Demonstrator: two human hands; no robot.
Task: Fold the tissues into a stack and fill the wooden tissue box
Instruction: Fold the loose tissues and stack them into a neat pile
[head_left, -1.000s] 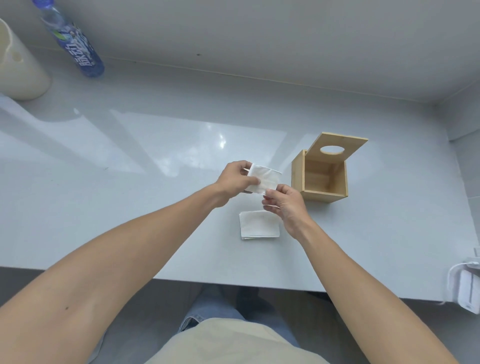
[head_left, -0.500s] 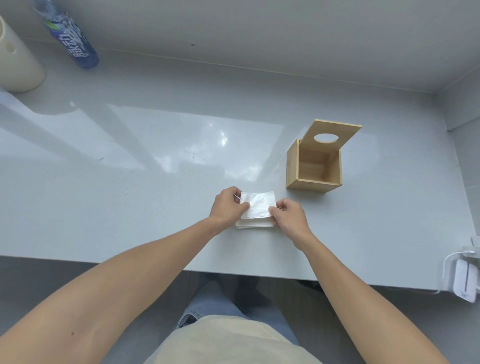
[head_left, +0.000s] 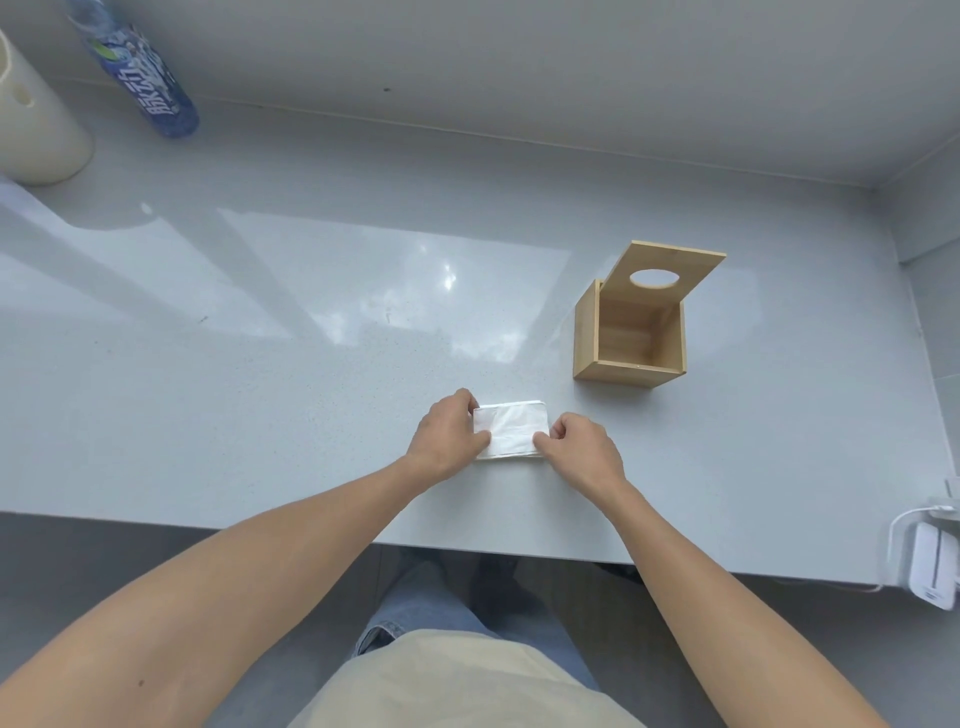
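Observation:
A small stack of folded white tissues (head_left: 511, 429) lies flat on the grey table (head_left: 260, 395), near its front edge. My left hand (head_left: 447, 435) rests on the stack's left side and my right hand (head_left: 584, 448) on its right side, fingertips pinching the top tissue's edges. The wooden tissue box (head_left: 631, 332) stands behind and to the right of the stack, apart from both hands. Its lid (head_left: 670, 270), with an oval hole, is tipped up and back, and the inside looks bare.
A blue-labelled water bottle (head_left: 137, 73) and a cream cylinder (head_left: 31, 119) stand at the far left by the wall. A white device with a cable (head_left: 930, 569) hangs at the table's right front corner. The wall closes off the back and right.
Both hands have brought the folded tissue down from in front of the box and laid it on the stack on the table.

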